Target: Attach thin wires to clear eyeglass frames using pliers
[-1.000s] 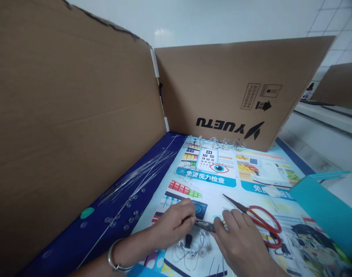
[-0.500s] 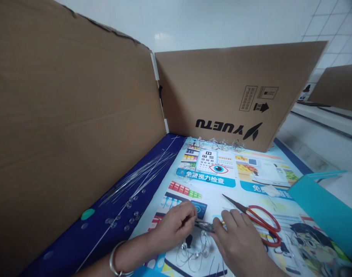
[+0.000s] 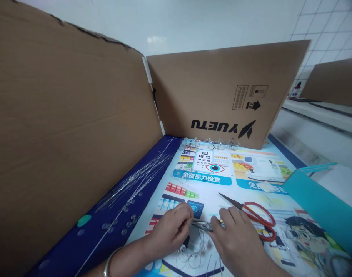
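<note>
My right hand (image 3: 239, 238) is closed around a pair of pliers (image 3: 204, 225), whose metal jaws point left. At the jaw tips my left hand (image 3: 172, 229) pinches a thin wire; the pinched end is mostly hidden by the fingers. Looped wire with clear beads (image 3: 194, 252) hangs or lies just below, between the hands, partly smeared by motion. Scissors with red handles (image 3: 259, 215) lie beside my right hand, dark blades pointing to the upper left.
Straight wires (image 3: 135, 181) and loose clear beads (image 3: 126, 217) lie on the blue strip at left, near a green disc (image 3: 84, 220). Beaded wire pieces (image 3: 213, 144) line the back cardboard panel (image 3: 222, 84). Another cardboard wall (image 3: 77, 107) stands left; a teal folder (image 3: 317, 200) sits right.
The view has shifted slightly, so things appear a little further left. Both hands keep their grip at the pliers' tips, and the beaded loops below have swung or turned slightly.
</note>
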`<state>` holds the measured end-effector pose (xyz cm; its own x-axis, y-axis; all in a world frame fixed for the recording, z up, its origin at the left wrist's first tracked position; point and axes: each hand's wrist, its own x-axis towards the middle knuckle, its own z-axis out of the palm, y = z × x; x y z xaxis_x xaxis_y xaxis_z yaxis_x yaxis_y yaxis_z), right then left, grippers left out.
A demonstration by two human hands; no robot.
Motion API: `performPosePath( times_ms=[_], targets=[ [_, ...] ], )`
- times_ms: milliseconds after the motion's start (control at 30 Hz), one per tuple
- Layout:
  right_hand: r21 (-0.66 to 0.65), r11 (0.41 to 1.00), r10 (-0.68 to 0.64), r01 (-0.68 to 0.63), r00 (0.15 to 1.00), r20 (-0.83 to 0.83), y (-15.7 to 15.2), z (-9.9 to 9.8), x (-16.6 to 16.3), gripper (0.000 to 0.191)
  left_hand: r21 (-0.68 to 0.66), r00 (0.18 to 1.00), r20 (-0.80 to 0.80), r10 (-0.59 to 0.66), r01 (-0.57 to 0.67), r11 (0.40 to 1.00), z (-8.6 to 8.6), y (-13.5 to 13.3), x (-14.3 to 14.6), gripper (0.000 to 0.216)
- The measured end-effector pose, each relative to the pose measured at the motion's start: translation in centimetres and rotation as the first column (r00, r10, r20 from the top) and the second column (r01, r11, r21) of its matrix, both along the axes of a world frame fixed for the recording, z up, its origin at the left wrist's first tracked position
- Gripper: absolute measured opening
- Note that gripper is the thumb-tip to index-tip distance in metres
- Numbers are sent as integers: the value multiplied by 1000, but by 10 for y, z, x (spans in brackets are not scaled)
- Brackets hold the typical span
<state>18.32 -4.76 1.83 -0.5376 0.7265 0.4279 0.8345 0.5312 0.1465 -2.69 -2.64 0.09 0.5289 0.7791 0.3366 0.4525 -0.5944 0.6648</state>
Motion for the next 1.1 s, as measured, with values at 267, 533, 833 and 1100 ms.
performPosePath(
  times_ms=[267,533,833,1100],
  targets=[
    [20,1000,12,-12,1000,15,-2,-1,-2,17,38,999,-45,-29,31,999,0,-3,0,14],
    [27,999,17,-17,1000,-12,1,2,0,17,61,998,-53,-22,25,998,-4,-2,-2,15],
    [70,997,32,-33,999,13,0,-5,2,19,73,998,-61,-23,27,997,-3,-2,-1,15],
    [103,987,114,-123,989,89,0,0,3,13,83,996,-90,-26,33,996,-3,-2,-1,16]
  ],
)
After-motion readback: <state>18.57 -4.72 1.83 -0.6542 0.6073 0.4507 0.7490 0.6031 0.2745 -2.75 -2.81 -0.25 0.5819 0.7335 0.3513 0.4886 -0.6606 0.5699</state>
